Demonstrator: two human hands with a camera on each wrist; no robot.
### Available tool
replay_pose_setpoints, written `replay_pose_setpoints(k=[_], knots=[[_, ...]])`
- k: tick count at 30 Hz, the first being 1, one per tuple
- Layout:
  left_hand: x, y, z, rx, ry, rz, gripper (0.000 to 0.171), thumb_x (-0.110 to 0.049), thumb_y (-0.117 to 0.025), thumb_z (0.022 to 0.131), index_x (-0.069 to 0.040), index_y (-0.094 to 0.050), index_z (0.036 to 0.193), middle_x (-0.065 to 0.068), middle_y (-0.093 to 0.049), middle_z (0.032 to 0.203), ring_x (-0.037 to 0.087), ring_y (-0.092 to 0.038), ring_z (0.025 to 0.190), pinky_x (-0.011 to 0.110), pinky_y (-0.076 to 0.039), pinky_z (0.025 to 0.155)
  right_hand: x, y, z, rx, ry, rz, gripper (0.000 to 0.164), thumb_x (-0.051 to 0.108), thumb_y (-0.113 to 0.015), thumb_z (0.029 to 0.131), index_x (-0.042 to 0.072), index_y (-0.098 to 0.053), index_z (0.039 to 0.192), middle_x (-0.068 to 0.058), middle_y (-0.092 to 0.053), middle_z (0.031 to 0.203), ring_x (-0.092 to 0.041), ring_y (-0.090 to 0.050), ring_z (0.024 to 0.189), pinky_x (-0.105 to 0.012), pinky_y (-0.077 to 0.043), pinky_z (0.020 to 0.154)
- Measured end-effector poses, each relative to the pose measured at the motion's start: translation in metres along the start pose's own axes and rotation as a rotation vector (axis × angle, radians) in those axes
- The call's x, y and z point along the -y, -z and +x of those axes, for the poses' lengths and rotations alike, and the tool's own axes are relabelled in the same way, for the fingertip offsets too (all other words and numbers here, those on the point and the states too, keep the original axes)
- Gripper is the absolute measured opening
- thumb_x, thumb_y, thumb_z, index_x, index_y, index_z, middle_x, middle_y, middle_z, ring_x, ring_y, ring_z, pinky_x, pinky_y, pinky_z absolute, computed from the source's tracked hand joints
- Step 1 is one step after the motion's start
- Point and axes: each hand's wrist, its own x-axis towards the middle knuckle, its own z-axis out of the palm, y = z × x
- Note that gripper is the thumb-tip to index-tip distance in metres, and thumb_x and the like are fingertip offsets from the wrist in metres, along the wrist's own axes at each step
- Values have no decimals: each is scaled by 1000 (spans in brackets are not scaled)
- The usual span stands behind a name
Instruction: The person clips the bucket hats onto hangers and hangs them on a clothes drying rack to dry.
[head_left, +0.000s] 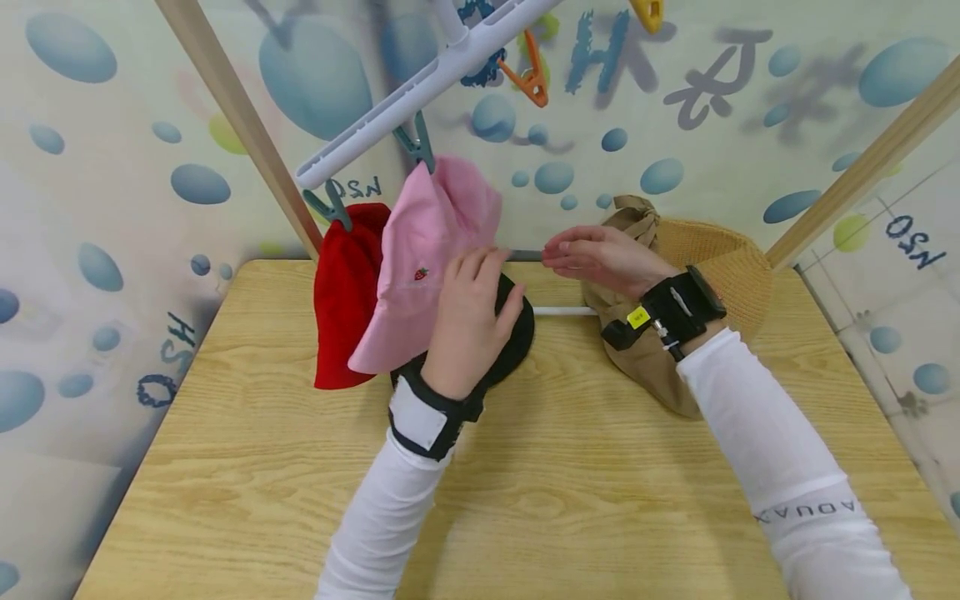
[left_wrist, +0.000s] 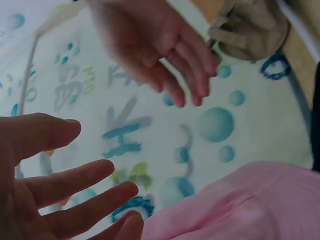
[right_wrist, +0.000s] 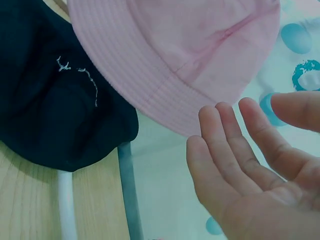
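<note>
A pink bucket hat (head_left: 401, 312) with a small strawberry hangs from a green clothespin (head_left: 417, 142). Beside it a red hat (head_left: 337, 325) hangs from another green clothespin (head_left: 332, 205). My left hand (head_left: 467, 325), its fingers spread and holding nothing, is in front of the pink hat; whether it touches the cloth I cannot tell. My right hand (head_left: 606, 260) is held up to the right with fingers extended, also holding nothing. In the right wrist view a black hat (right_wrist: 55, 100) lies on the table under the pink hat (right_wrist: 200, 50); in the head view my left hand partly hides it.
A white hanger bar (head_left: 420, 96) slants overhead, with an orange clothespin (head_left: 531, 75) and a yellow clothespin (head_left: 649, 12). At the right of the wooden table (head_left: 555, 500) lie a khaki hat (head_left: 652, 379) and a straw-coloured hat (head_left: 720, 258). Wooden posts (head_left: 247, 125) stand at both sides.
</note>
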Motion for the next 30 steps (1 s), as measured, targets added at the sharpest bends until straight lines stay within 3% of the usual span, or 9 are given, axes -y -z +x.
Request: replay_pose_setpoints(k=[8, 11, 15, 22, 25, 30], knots=[[14, -34, -19, 248, 53, 57, 34, -15, -61, 86, 1, -56, 115, 20, -61, 112, 36, -51, 109, 46, -42, 95, -14, 5, -4, -34, -8, 4, 31, 14, -45, 96, -5, -49, 121, -2, -63, 108, -20, -57, 109, -37, -40, 102], [21, -46, -29, 335, 76, 115, 35, -18, -62, 86, -1, -57, 115, 20, -61, 113, 37, -52, 107, 49, -46, 89, -19, 8, -4, -29, -1, 18, 30, 13, -46, 96, -6, -49, 119, 1, -64, 104, -17, -58, 106, -34, -43, 99], [30, -61, -41, 440, 102, 181, 37, -20, -64, 84, -3, -57, 116, 20, -60, 113, 38, -52, 105, 52, -50, 79, -22, 9, -4, -33, -9, 36, 29, 11, -44, 96, -6, -49, 119, 0, -65, 104, -17, -59, 105, -39, -40, 101], [37, -84, -56, 616, 193, 176, 40, -22, -64, 85, -4, -53, 119, 21, -56, 114, 39, -50, 106, 56, -49, 77, -27, 10, -6, -39, -9, 16, 28, 11, -43, 97, -7, -49, 118, 1, -64, 105, -21, -57, 108, -38, -41, 100], [37, -89, -59, 637, 238, 163, 39, -19, -65, 83, -3, -52, 116, 23, -55, 111, 41, -49, 105, 58, -48, 75, -30, 11, -7, -46, -10, 3, 29, 11, -44, 97, -7, -49, 119, 1, -64, 104, -24, -56, 110, -39, -41, 100], [39, -95, -62, 590, 293, 165, 41, -14, -70, 77, -1, -52, 112, 23, -54, 106, 40, -48, 100, 57, -50, 70, -35, 10, -7, -60, -19, -5, 31, 11, -44, 96, -7, -49, 121, -1, -64, 105, -21, -58, 107, -35, -44, 95]])
